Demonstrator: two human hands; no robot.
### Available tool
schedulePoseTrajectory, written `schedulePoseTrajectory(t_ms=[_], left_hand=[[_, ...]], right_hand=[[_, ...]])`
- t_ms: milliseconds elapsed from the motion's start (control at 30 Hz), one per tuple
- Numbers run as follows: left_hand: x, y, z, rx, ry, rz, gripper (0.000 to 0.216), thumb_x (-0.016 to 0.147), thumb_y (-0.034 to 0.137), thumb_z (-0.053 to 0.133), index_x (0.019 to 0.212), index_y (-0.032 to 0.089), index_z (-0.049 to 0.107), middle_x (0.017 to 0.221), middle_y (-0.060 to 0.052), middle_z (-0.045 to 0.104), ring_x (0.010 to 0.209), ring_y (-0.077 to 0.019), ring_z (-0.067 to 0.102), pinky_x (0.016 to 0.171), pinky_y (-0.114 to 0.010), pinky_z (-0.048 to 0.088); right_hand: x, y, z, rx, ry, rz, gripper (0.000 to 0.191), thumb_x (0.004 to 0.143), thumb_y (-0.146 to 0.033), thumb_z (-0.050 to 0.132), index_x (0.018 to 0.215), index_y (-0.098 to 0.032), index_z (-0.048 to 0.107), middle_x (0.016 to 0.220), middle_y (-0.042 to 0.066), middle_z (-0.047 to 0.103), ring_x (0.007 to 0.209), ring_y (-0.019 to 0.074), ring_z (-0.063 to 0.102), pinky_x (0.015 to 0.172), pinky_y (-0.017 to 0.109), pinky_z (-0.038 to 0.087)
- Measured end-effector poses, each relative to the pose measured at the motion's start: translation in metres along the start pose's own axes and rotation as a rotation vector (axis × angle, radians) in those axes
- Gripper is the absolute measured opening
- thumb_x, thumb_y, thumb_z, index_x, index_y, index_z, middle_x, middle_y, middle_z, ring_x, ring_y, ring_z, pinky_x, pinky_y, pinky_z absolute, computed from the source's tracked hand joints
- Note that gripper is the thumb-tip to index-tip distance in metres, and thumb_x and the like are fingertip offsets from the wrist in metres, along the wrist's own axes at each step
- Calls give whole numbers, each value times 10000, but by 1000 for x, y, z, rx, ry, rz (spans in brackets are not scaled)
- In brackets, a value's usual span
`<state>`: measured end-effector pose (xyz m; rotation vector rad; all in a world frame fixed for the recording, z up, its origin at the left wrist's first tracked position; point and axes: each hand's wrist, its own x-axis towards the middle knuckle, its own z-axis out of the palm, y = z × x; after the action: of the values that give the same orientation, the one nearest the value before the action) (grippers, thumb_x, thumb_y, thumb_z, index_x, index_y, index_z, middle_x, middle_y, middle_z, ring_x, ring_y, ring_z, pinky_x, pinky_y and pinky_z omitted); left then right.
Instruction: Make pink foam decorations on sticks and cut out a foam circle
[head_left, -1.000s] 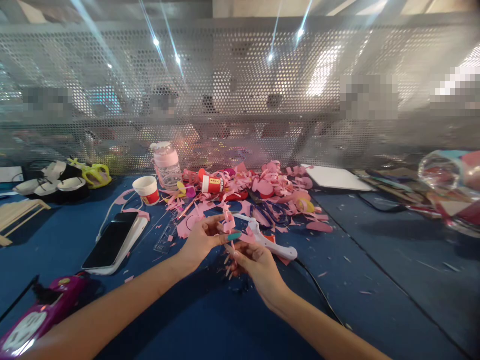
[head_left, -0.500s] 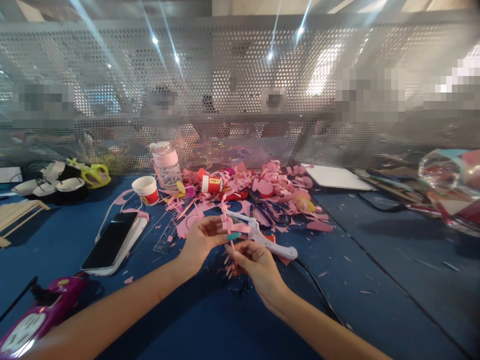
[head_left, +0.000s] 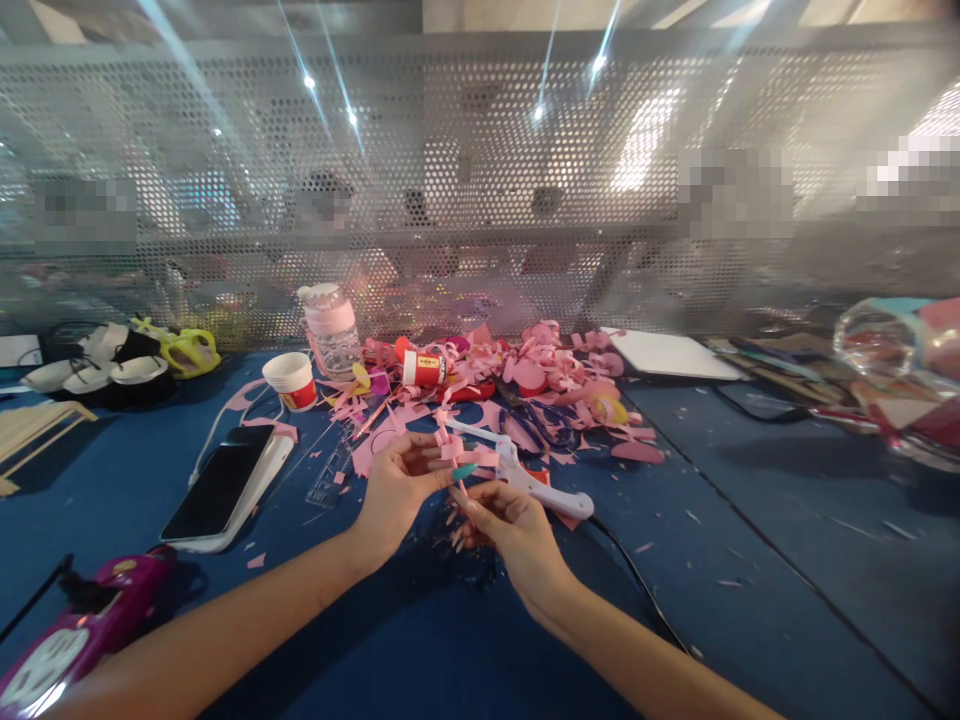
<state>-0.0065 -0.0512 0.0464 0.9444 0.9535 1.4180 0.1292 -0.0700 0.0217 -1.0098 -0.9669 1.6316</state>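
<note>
Between my hands is a small pink piece made of thin curled strips [head_left: 452, 450], held above the blue table. My left hand [head_left: 401, 492] pinches its middle from the left between thumb and fingers; the thumb has a long teal nail. Lower down, my right hand [head_left: 504, 522] grips the bottom end of the piece with thumb and fingertips. Just behind and to the right lies a white glue gun [head_left: 544, 490], its black cable running toward the table's front. Neither hand touches it. A heap of pink cut scraps [head_left: 525, 365] spreads behind the piece.
To the left are a phone [head_left: 221, 485] on a white block, paper cups [head_left: 291, 382], a pink-topped bottle [head_left: 330, 330] and a purple power strip [head_left: 90, 620]. Blue-handled scissors [head_left: 540, 425] lie by the scraps. A perforated metal screen [head_left: 480, 150] stands behind.
The pink piece and my left hand have shifted very slightly left. Both hands keep the same grip; the table things have not moved.
</note>
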Motion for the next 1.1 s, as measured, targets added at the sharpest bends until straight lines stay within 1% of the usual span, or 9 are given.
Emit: schedulePoseTrajectory(t_ms=[167,267,333,467,600,733,833,933,1100], left_hand=[[-3,0,1,42,57,29,341,473,96,782,739,147,574,718,4,696,713,-151,667,698,-259,550],[-4,0,2,61,47,38,327,493,105,774,744,145,570,751,-14,700,731,-161,668,701,-269,551],[-4,0,1,55,22,33,355,514,112,767,804,145,567,792,-30,702,747,-168,669,695,-272,550],[-2,-2,-1,5,-16,-5,533,527,105,764,994,159,511,763,-16,691,739,-177,670,651,-268,545],[0,-6,-3,-58,-48,-101,616,522,126,777,1066,171,491,710,23,659,733,-170,666,591,-234,530],[2,-7,-3,-68,-30,-127,621,504,134,793,1053,160,505,592,68,614,595,-116,635,564,-212,514],[1,-6,-2,-72,-25,-159,582,488,130,800,1002,144,528,479,111,528,466,-80,576,520,-199,493],[1,-5,-1,-101,-51,-171,569,482,129,802,984,137,535,448,123,486,476,-91,585,530,-210,498],[2,-6,-2,-101,-45,-181,569,471,125,806,976,134,544,473,99,540,550,-117,622,589,-232,514]], right_hand=[[1,2,1,5,-16,12,282,567,-358,769,682,-148,620,563,-20,623,458,81,570,482,203,479],[0,2,2,-1,-40,31,272,579,-357,762,688,-141,638,565,-14,628,462,79,572,487,199,482],[-1,1,3,-11,-45,35,266,581,-354,760,692,-136,657,554,-13,619,467,75,567,489,192,481],[-1,-1,3,-16,-29,20,274,567,-363,766,690,-137,671,552,-12,613,463,75,553,487,200,479],[0,0,2,-30,-28,9,302,559,-393,762,674,-131,665,550,-5,612,468,83,557,495,213,481],[1,2,1,-29,-24,3,306,547,-388,770,667,-131,658,538,-9,605,463,85,557,496,218,482],[2,3,0,-24,-28,6,301,556,-381,769,672,-129,652,549,-6,611,465,87,564,501,220,488],[3,4,0,-21,-36,8,301,565,-385,763,672,-128,647,565,-1,622,468,86,567,504,219,490],[3,3,0,-34,-39,8,299,572,-389,757,671,-132,642,540,-8,617,465,83,567,497,210,485]])
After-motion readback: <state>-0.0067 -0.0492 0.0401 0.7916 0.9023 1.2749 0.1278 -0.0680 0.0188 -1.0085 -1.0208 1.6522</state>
